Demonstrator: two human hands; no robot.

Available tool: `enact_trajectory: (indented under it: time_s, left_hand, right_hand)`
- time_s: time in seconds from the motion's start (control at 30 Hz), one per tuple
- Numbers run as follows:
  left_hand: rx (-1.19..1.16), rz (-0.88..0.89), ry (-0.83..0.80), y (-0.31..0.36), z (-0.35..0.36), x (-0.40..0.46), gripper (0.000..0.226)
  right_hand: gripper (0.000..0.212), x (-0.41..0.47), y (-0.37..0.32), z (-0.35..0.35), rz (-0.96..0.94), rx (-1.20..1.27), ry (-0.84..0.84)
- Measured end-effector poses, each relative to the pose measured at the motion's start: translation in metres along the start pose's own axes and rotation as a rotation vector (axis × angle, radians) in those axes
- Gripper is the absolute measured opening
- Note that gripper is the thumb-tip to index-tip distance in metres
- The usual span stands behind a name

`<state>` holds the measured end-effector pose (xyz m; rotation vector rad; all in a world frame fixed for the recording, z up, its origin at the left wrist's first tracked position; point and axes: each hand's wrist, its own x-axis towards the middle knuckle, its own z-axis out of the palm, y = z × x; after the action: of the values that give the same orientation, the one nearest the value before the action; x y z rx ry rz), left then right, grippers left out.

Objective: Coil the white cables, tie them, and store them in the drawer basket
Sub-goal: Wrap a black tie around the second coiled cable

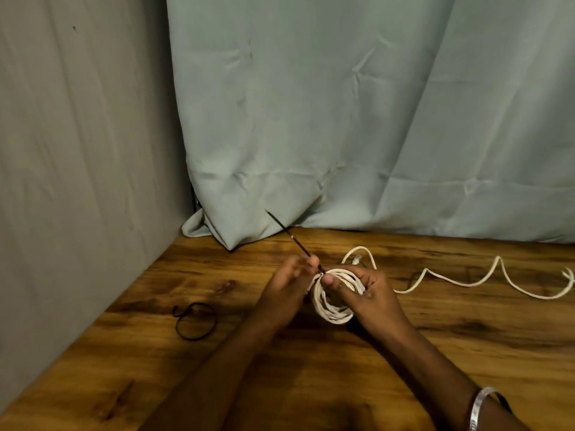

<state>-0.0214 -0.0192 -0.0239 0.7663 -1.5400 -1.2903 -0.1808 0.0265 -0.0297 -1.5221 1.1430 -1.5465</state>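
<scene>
A coiled white cable point(329, 309) is held upright above the wooden table point(466, 337). My right hand point(364, 293) grips the coil, thumb pressed across its loops. My left hand point(286, 287) pinches a thin black tie point(289, 234) at the coil's upper left; the tie's free end sticks up and away to the left. One cable end with a plug point(450, 259) loops out behind the coil. A second white cable point(485, 283) lies uncoiled on the table to the right. No drawer basket is in view.
Another black tie point(194, 321) lies looped on the table at the left. A pale green curtain point(342, 119) hangs behind the table, and a grey fabric wall point(77, 150) closes the left side. A silver bangle point(480, 407) circles my right wrist.
</scene>
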Motion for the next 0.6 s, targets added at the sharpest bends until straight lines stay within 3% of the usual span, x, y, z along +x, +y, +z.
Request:
enact_trajectory:
  time_s: [0.1, 0.3, 0.4, 0.6]
  left_hand:
    - [0.103, 0.005, -0.076, -0.0067, 0.0020, -0.0036, 0.028]
    - [-0.143, -0.032, -0.115, 0.0000, 0.0054, -0.0077, 0.030]
    - [-0.166, -0.040, -0.191, 0.0011, 0.0060, -0.0086, 0.035]
    - [-0.186, -0.062, -0.174, -0.0015, 0.0104, -0.0085, 0.031]
  right_hand:
    - [0.019, -0.0004, 0.0008, -0.0003, 0.014, 0.018, -0.008]
    - [0.019, -0.0001, 0.0009, -0.0006, 0.040, 0.060, -0.020]
    - [0.022, -0.0004, 0.0007, -0.0024, 0.030, 0.040, 0.000]
    - [0.030, -0.0001, -0.0016, 0.0006, 0.140, 0.149, 0.015]
